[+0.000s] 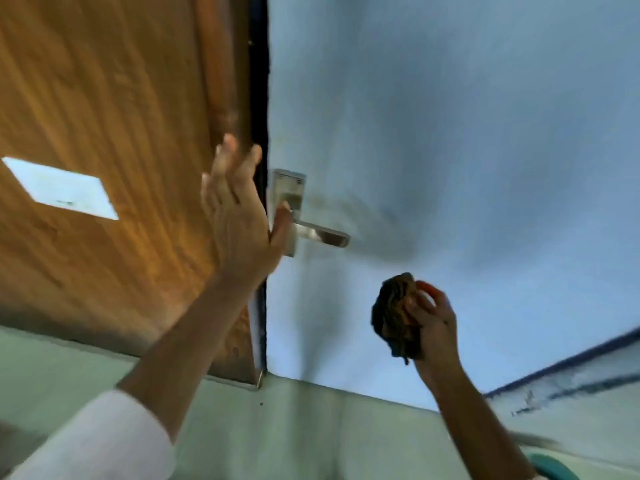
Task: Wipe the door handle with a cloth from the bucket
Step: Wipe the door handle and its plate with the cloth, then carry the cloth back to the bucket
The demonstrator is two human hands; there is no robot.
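A metal lever door handle [322,234] with a rectangular backplate sits on the pale blue door [450,133], near its left edge. My left hand [239,216] is flat and open against the door's edge, its thumb over the backplate. My right hand [431,323] is below and to the right of the handle, closed around a crumpled dark brown cloth [394,317]. The cloth is apart from the handle. The bucket is not clearly visible.
A brown wooden panel [104,133] with a white rectangular label [62,188] fills the left side. A dark gap [261,98] runs between it and the blue door. Pale floor [294,427] lies below. A teal object [554,467] peeks in at the bottom right.
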